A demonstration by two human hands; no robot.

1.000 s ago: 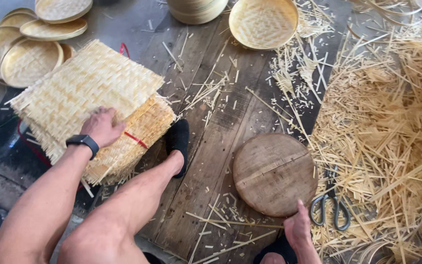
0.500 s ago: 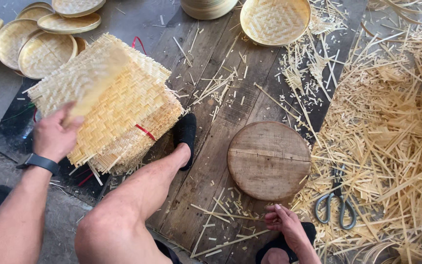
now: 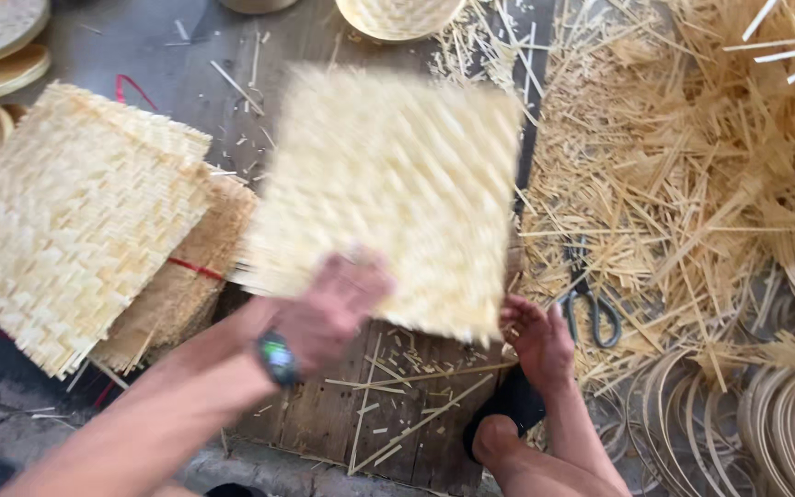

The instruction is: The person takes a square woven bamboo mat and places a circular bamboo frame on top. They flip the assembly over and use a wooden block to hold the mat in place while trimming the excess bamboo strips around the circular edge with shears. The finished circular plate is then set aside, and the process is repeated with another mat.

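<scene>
While blurred above the wooden boards (image 3: 324, 423), woven bamboo mat (image 3: 388, 193) gripped at its near edge by left hand (image 3: 328, 308), near right corner met by right hand (image 3: 535, 336), fingers curled there, grasp unclear. Beside it at left, stack of woven mats (image 3: 75, 221). Scissors (image 3: 591, 299) just right, among bamboo strips (image 3: 692, 184).

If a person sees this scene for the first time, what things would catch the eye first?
First comes the pale square woven bamboo mat, blurred, in the middle, with the left hand at its lower edge and the right hand at its lower right corner. Next, the big heap of loose yellow bamboo strips fills the right side. A stack of similar woven mats lies at the left.
</scene>
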